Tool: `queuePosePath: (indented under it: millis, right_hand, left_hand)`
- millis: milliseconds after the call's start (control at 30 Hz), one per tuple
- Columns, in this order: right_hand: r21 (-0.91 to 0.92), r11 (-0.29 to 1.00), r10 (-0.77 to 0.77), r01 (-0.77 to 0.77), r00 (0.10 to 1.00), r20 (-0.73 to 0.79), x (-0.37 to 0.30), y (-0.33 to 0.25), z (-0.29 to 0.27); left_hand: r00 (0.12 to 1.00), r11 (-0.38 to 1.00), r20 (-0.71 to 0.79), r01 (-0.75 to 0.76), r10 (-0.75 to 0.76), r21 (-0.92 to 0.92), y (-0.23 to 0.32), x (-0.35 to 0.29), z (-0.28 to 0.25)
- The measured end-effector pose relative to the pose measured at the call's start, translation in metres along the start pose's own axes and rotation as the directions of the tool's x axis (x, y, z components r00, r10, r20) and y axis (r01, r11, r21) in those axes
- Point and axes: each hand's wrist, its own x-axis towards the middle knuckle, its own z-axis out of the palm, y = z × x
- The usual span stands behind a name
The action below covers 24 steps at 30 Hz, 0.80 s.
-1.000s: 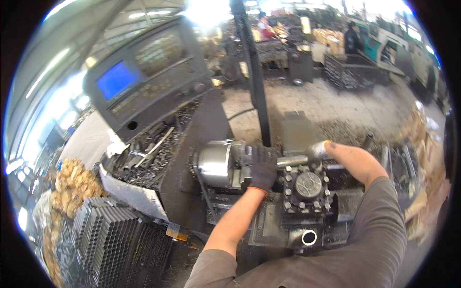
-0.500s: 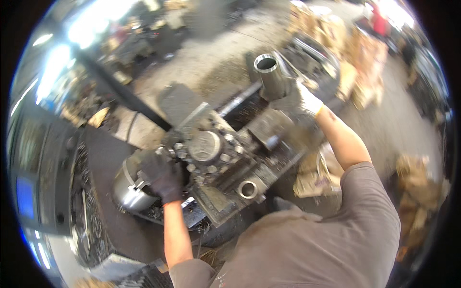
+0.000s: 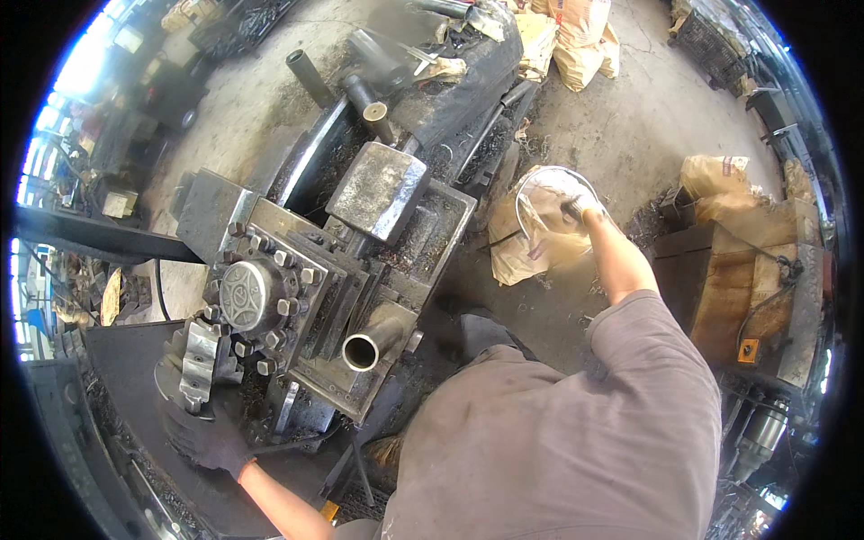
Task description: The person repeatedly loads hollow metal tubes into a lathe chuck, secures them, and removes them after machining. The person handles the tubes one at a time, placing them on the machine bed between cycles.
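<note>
1. The left hand (image 3: 202,438), in a dark knit-looking glove, lies at the lower edge of the chuck (image 3: 200,357), its fingers reaching up along it. Part of the fingers is lost against dark metal, so I cannot tell whether this grip is closed on it.
2. The chuck sits at the lower left of the lathe, just beside the square tool post (image 3: 247,295). Its bright, stepped metal block runs nearly up and down the picture, the top leaning slightly right.
3. The right hand (image 3: 578,207), its glove white at the wrist, is over a tan sack (image 3: 515,259) on the floor to the right of the lathe. The fingers look curled; whether they grip anything cannot be told.
4. The sack is crumpled, with a thin, pale curved hoop (image 3: 558,168) at its upper side. Its sides slump unevenly, giving no clear long axis.
5. The tool post has a round, embossed metal cap ringed by square-headed bolts.
6. A smooth, hollow steel tube (image 3: 387,333) rests on the lathe, well apart from both hands, its long axis slanting from upper right to lower left, open mouth lower left.
</note>
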Motion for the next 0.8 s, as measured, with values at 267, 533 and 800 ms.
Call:
queuePosePath:
  millis: [267,533,800]
  right_hand:
    - [0.187,0.045,-0.948,0.981,0.101,-0.303,-0.238,-0.206,-0.137]
    - [0.047,-0.388,-0.849,0.92,-0.377,0.37,-0.378,-0.318,-0.11]
    - [0.025,-0.588,-0.796,0.809,-0.584,0.159,-0.377,-0.446,-0.235]
  left_hand:
    - [0.914,0.979,0.387,0.177,-0.125,-0.104,-0.016,0.044,-0.013]
    - [0.869,0.965,0.494,0.114,0.017,-0.235,-0.024,0.093,-0.05]
    - [0.788,0.355,0.514,0.613,-0.339,-0.706,0.071,-0.152,-0.041]
